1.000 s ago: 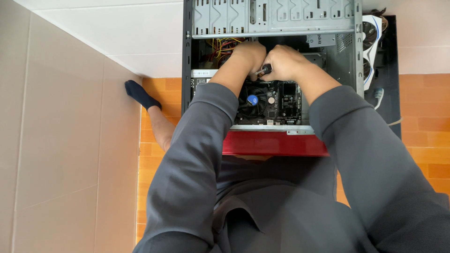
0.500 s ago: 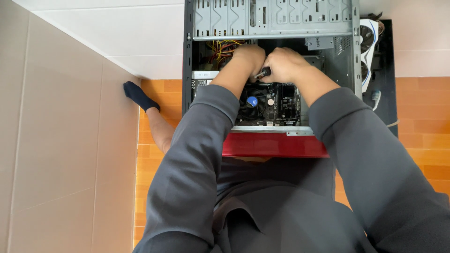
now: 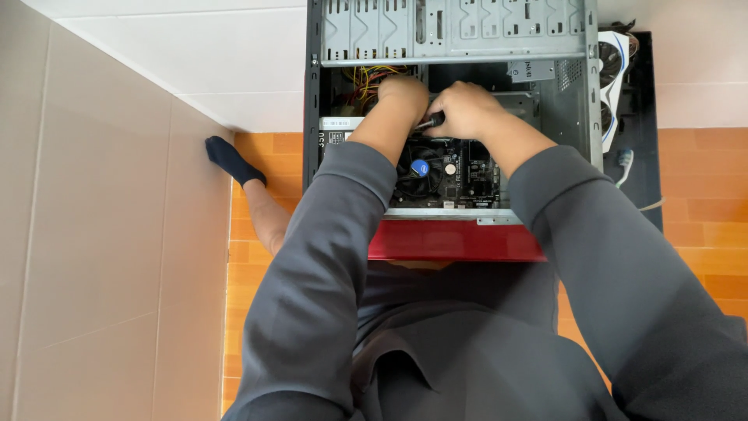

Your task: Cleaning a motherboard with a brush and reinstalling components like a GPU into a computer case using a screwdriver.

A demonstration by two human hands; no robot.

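A dark-handled tool, prob. a screwdriver, sat inside the open PC case above the motherboard, w/ only a short bit of handle showing & its tip hidden between the hands. Right hand was wrapped tight round it; left hand pressed right beside, fingers tucked under, so couldn't tell its grip. Case lay on orange floor tiles, red front panel nearest the person, graphics card off to the right.
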